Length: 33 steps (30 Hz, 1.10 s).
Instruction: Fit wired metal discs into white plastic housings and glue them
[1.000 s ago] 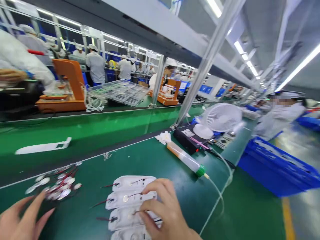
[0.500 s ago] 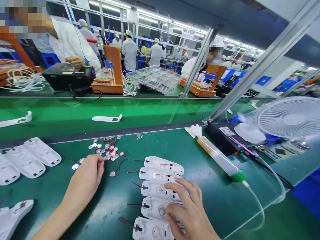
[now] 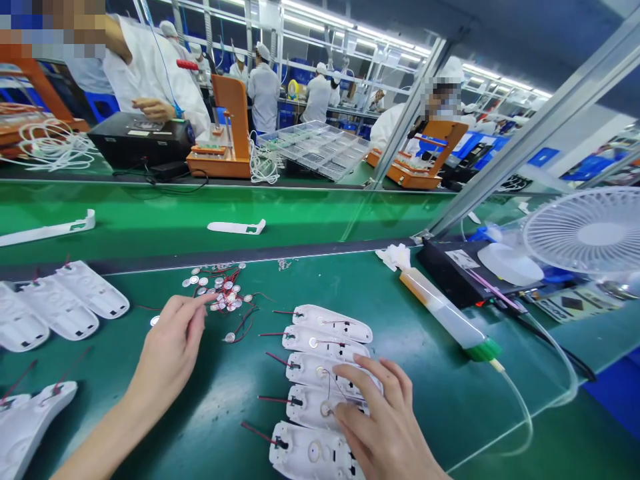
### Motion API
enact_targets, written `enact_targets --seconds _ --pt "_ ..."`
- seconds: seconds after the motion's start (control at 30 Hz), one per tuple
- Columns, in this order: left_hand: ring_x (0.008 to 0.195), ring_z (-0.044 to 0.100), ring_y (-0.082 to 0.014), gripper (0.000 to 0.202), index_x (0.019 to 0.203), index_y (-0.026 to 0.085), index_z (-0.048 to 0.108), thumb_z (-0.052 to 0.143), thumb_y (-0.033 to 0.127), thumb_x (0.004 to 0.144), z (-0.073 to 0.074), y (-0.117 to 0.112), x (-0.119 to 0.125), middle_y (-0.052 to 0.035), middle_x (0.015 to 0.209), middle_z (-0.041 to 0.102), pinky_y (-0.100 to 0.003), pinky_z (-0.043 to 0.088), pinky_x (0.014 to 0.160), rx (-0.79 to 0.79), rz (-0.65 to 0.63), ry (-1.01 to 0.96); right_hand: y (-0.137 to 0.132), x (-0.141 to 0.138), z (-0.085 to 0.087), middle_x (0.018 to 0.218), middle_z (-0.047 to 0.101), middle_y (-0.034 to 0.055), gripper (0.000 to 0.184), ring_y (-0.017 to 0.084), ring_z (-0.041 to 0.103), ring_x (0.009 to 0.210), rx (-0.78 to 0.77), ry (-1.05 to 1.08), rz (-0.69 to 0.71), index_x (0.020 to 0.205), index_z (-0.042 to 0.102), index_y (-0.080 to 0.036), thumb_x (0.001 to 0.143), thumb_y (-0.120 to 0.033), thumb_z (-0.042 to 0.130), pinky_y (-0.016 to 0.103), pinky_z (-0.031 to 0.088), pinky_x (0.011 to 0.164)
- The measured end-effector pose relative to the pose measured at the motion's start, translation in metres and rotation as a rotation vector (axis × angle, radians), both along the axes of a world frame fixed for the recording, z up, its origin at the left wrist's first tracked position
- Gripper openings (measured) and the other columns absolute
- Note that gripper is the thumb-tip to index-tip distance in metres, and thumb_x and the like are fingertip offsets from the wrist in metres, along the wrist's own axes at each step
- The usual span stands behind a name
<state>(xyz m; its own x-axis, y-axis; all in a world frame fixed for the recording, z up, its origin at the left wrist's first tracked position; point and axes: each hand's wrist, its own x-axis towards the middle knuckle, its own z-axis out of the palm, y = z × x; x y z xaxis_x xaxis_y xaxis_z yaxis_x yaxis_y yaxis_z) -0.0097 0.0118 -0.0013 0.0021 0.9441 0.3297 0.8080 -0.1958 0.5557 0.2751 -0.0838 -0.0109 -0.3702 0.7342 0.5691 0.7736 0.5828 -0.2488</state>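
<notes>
My left hand reaches into a pile of small round piezo discs with thin red wires. Its index finger is stretched out to the pile's near edge, and no disc shows in its grasp. My right hand is over a column of white plastic shells. Thumb and index finger come together at a piezo disc in the second shell from the front, the other fingers spread above. Discs also lie in neighbouring shells, and red wires stick out from the shells' left ends.
More white shells lie at the left. A glue syringe with a tube rests at the right, near a black box and a white fan. Beyond a green belt carrying white strips, co-workers stand at benches.
My left index finger has straightened toward the disc pile. My right hand stays at the same shell. The view has shifted slightly, and the white strips on the belt have moved right.
</notes>
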Motion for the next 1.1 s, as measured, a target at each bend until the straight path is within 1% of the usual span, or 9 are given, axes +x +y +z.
enact_targets --seconds 0.17,0.33,0.43,0.5,0.57,0.67,0.77,0.97,1.1 --pt "0.07 0.058 -0.0165 0.032 0.103 0.024 0.055 0.039 0.044 0.084 0.006 -0.005 0.006 -0.0011 0.082 0.059 -0.027 0.046 0.064 -0.041 0.028 -0.141 -0.001 -0.001 0.002 0.114 0.055 0.0031 0.014 0.025 0.042 0.112 -0.007 -0.027 0.005 0.075 0.06 -0.022 0.084 -0.02 0.049 0.043 0.021 0.095" --pt "0.071 0.061 -0.015 0.02 0.085 0.025 0.06 0.053 0.043 0.079 0.018 -0.019 0.021 0.003 0.083 0.066 -0.022 0.048 0.06 -0.042 0.007 -0.243 0.001 -0.004 0.006 0.115 0.056 0.0012 0.017 0.025 0.043 0.112 -0.011 -0.081 0.026 0.074 0.061 -0.023 0.085 -0.022 0.048 0.044 0.019 0.097" --pt "0.076 0.062 -0.0139 0.011 0.081 0.024 0.061 0.054 0.032 0.082 0.025 -0.035 0.039 0.0019 0.085 0.066 -0.021 0.049 0.067 -0.039 -0.196 -0.333 0.0 -0.007 0.019 0.105 0.06 0.0014 0.017 0.025 0.048 0.106 0.072 0.03 -0.048 0.077 0.061 -0.023 0.086 -0.022 0.048 0.042 0.028 0.092" --pt "0.076 0.061 -0.0122 0.007 0.082 0.023 0.06 0.053 0.023 0.083 0.028 -0.049 0.054 0.0013 0.083 0.064 -0.019 0.049 0.067 -0.059 -0.391 -0.385 -0.002 -0.011 0.03 0.103 0.061 0.0041 0.015 0.024 0.05 0.103 0.071 0.086 -0.077 0.09 0.061 -0.022 0.089 -0.03 0.049 0.039 0.036 0.088" --pt "0.072 0.06 -0.0096 0.011 0.084 0.023 0.059 0.051 0.015 0.084 0.028 -0.061 0.067 0.0022 0.079 0.062 -0.016 0.049 0.064 -0.116 -0.553 -0.422 -0.004 -0.017 0.038 0.101 0.062 0.0068 0.031 0.023 0.054 0.098 -0.014 0.074 -0.02 0.106 0.054 -0.017 0.088 -0.042 0.049 0.033 0.043 0.083" --pt "0.065 0.058 -0.0072 0.013 0.087 0.024 0.057 0.051 0.012 0.083 0.026 -0.072 0.08 0.0042 0.075 0.061 -0.014 0.047 0.06 -0.212 -0.619 -0.443 -0.008 -0.026 0.039 0.084 0.063 0.0041 0.033 0.016 0.058 0.076 -0.113 0.106 0.031 0.117 0.045 -0.01 0.089 -0.028 0.05 0.028 0.047 0.074" --pt "0.061 0.055 -0.0068 0.011 0.084 0.023 0.055 0.051 0.014 0.081 0.023 -0.074 0.085 0.0054 0.07 0.058 -0.014 0.046 0.058 -0.252 -0.55 -0.428 -0.009 -0.029 0.033 0.069 0.058 0.0009 0.019 0.014 0.052 0.062 -0.087 0.187 0.011 0.104 0.052 -0.013 0.085 -0.011 0.051 0.028 0.046 0.064" --pt "0.058 0.053 -0.0088 0.012 0.075 0.021 0.054 0.047 0.011 0.075 0.016 -0.076 0.088 0.0042 0.065 0.055 -0.017 0.043 0.053 -0.334 -0.603 -0.28 -0.013 -0.029 0.028 0.065 0.056 0.0002 0.013 0.012 0.049 0.058 0.055 0.168 0.036 0.079 0.059 -0.017 0.082 -0.007 0.05 0.028 0.043 0.061" --pt "0.067 0.055 -0.0119 0.011 0.092 0.022 0.054 0.049 0.025 0.082 0.017 -0.071 0.081 0.0014 0.077 0.057 -0.023 0.046 0.061 -0.446 -0.552 -0.254 -0.02 -0.032 0.013 0.089 0.061 0.0034 0.021 0.021 0.052 0.088 0.117 0.134 -0.149 0.06 0.055 -0.02 0.08 -0.014 0.051 0.038 0.037 0.081"
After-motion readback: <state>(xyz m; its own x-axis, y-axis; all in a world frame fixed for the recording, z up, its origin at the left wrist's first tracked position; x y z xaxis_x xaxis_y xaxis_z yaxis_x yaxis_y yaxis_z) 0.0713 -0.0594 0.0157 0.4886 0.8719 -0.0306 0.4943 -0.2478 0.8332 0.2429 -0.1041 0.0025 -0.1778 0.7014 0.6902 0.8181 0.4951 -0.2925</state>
